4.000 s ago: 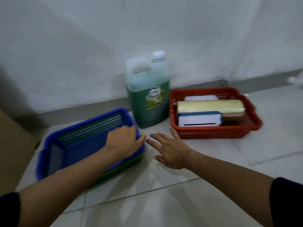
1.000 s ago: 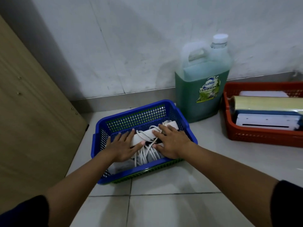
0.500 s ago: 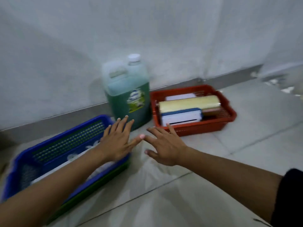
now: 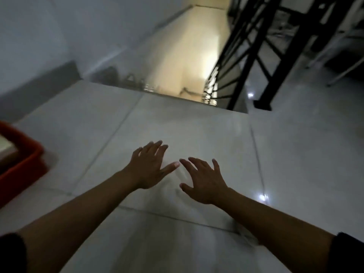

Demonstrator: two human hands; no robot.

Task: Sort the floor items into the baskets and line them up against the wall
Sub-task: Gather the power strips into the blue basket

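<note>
Both hands reach out palm-down over the bare tiled floor [image 4: 197,125], the left hand [image 4: 150,166] and right hand [image 4: 203,179] side by side, fingers spread, each grip wide open and holding nothing. The red basket [image 4: 23,158] sits at the far left edge, well apart from them, only its corner in view.

We are looking at a glossy pale grey tiled floor [image 4: 177,125] crossed by thin darker grout lines and dotted with small white glints of light. At the left edge a bright red plastic basket [image 4: 25,162] is showing, with something cream-coloured inside it. A black metal railing [image 4: 254,46] is standing out against a warm yellowish stairwell wall [image 4: 189,46]. We are seeing a whitish-grey wall [image 4: 39,26] with a darker grey skirting strip [image 4: 39,83]. Dark, near-black sleeves [image 4: 348,253] are edging both arms.
</note>
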